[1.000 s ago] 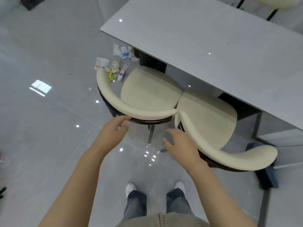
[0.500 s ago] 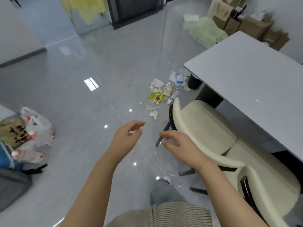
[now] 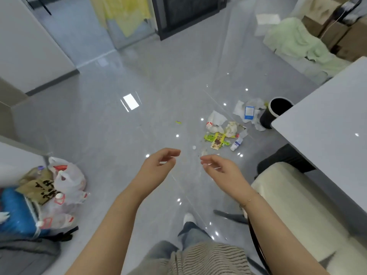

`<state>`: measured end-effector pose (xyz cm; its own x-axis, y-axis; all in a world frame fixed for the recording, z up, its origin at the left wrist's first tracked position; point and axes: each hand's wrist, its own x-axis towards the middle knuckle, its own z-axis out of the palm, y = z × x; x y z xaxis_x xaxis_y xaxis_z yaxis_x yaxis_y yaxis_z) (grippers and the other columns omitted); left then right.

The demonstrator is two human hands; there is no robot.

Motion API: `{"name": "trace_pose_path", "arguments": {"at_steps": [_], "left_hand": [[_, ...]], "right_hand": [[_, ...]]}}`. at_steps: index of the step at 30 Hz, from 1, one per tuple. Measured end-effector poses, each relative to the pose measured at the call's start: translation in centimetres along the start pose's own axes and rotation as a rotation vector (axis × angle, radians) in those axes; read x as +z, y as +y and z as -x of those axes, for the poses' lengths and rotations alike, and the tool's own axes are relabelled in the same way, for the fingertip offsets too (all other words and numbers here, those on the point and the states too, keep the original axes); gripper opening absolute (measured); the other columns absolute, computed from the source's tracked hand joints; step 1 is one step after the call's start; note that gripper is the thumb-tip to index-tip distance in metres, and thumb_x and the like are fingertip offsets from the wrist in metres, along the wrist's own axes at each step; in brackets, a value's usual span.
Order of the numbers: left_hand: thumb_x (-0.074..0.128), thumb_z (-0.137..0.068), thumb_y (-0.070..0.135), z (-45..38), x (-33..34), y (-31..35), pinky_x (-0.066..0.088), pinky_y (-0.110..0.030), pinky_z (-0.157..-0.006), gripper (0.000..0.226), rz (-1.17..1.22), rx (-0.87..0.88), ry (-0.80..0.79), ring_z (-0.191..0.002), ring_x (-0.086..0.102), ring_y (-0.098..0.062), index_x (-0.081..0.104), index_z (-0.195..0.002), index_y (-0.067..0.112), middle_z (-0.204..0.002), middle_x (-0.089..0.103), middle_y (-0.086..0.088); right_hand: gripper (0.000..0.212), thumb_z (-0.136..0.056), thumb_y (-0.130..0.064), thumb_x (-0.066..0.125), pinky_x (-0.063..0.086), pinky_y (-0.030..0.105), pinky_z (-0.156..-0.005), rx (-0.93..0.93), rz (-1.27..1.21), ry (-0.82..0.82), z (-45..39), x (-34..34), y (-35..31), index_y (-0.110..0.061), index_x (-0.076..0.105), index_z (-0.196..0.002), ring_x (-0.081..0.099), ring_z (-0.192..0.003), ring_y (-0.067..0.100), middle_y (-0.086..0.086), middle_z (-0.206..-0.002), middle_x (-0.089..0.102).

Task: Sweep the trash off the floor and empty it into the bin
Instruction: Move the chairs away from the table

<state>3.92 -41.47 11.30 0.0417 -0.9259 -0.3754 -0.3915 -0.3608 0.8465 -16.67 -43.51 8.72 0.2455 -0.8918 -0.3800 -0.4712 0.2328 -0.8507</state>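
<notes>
On glossy grey floor (image 3: 119, 135), crumpled wrappers (image 3: 217, 138).

The floor (image 3: 111, 124) is glossy pale grey, the counter (image 3: 327, 124) lighter grey, and the bin (image 3: 275, 112) black with a white rim. Among the white trash (image 3: 224, 130) lies a lime-green wrapper (image 3: 215, 138) and what looks like a blue-and-white carton (image 3: 248, 112). The chair (image 3: 301, 211) is cream; the person's top (image 3: 206, 259) is beige with dark wavy stripes.

Bright, even light glares in spots off the glossy floor (image 3: 111, 124); edges bow and perhaps blur slightly
</notes>
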Motion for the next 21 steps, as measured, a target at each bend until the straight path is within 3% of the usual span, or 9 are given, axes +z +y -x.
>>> {"name": "trace_pose_path", "arguments": {"at_steps": [3, 8, 14, 21], "left_hand": [[0.052, -0.095, 0.016, -5.4, -2.8, 1.1, 0.04, -0.006, -0.079, 0.026, 0.03, -0.03, 0.01, -0.102, 0.056, 0.011, 0.066, -0.109, 0.033, -0.111, 0.065, 0.023], [0.05, -0.094, 0.011, -16.3, -7.3, 2.2, 0.039, -0.01, -0.081, 0.028, -0.021, -0.044, 0.023, -0.099, 0.056, 0.008, 0.065, -0.107, 0.032, -0.108, 0.064, 0.021], [0.05, -0.093, 0.01, -32.6, -14.2, 4.9, 0.04, -0.003, -0.07, 0.03, -0.008, 0.013, -0.049, -0.096, 0.056, 0.007, 0.064, -0.109, 0.03, -0.109, 0.064, 0.02], [0.05, -0.092, 0.009, -49.7, -20.0, 11.2, 0.042, -0.001, -0.067, 0.028, 0.01, 0.069, -0.174, -0.102, 0.059, -0.005, 0.065, -0.105, 0.029, -0.11, 0.066, 0.014]], "right_hand": [[0.022, -0.093, -0.02, 0.055, 0.048, 0.02, -0.086, 0.009, -0.015, -0.014, -6.2, -0.7, -2.7, -0.025, 0.065, -0.111, 0.061, -0.097, 0.007, -0.011, -0.107, 0.067], [0.02, -0.093, -0.018, 0.055, 0.043, 0.004, -0.074, 0.039, -0.05, 0.027, -16.8, -0.6, -6.4, -0.03, 0.065, -0.106, 0.06, -0.093, 0.003, -0.014, -0.104, 0.067], [0.019, -0.091, -0.012, 0.056, 0.047, 0.016, -0.074, 0.106, -0.089, 0.164, -31.3, -0.4, -11.4, -0.025, 0.065, -0.101, 0.062, -0.091, 0.014, -0.001, -0.101, 0.069], [0.023, -0.09, -0.013, 0.056, 0.049, 0.019, -0.076, 0.132, -0.169, 0.26, -46.9, -3.2, -20.0, -0.034, 0.064, -0.094, 0.064, -0.089, 0.013, -0.002, -0.097, 0.071]]}}
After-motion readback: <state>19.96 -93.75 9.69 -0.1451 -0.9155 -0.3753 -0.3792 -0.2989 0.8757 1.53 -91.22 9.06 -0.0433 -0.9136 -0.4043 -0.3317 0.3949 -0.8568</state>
